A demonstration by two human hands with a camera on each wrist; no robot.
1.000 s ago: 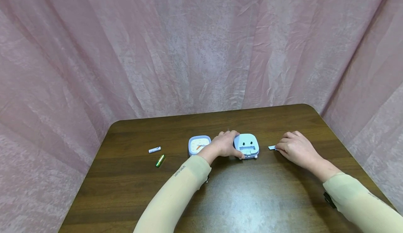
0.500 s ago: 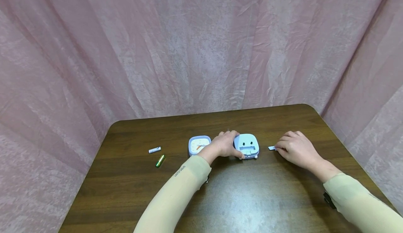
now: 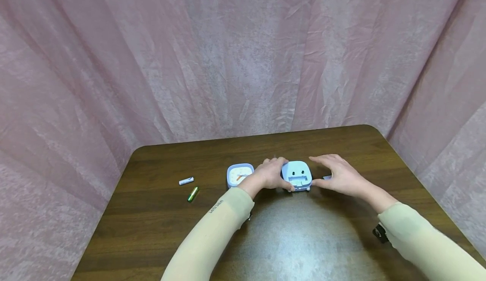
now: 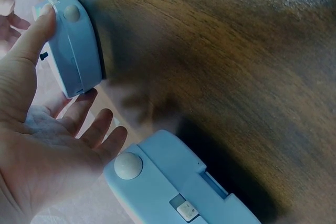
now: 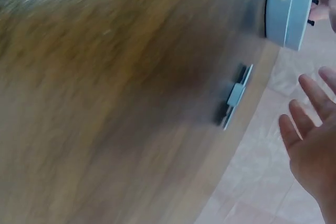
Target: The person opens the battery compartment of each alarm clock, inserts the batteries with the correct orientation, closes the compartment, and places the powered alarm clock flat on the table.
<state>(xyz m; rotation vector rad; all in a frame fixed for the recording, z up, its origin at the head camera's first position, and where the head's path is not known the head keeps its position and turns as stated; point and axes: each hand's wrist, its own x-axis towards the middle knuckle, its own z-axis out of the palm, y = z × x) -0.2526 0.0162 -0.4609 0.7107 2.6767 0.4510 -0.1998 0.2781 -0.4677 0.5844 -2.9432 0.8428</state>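
A light-blue alarm clock (image 3: 298, 168) lies on the table with its back up, showing two black knobs and an uncovered battery compartment. My left hand (image 3: 268, 174) grips its left side, thumb at one edge and fingers at the opposite edge. To the right, my right hand (image 3: 343, 179) is spread open, its thumb tip close to the clock's right edge; whether they touch I cannot tell. The small light-blue battery cover (image 5: 237, 95) rests on the table by the right hand, partly hidden in the head view. No object is between the right hand's fingers.
Partly behind my left wrist lies a second light-blue clock (image 3: 237, 174), its white dial up. Farther left on the table (image 3: 152, 213) are a white battery (image 3: 186, 181) and a green battery (image 3: 193, 194). Pink curtains (image 3: 243, 61) hang behind the table.
My right hand has let go of the battery cover, opened its fingers and moved left toward the clock. The left hand keeps its hold on the clock.
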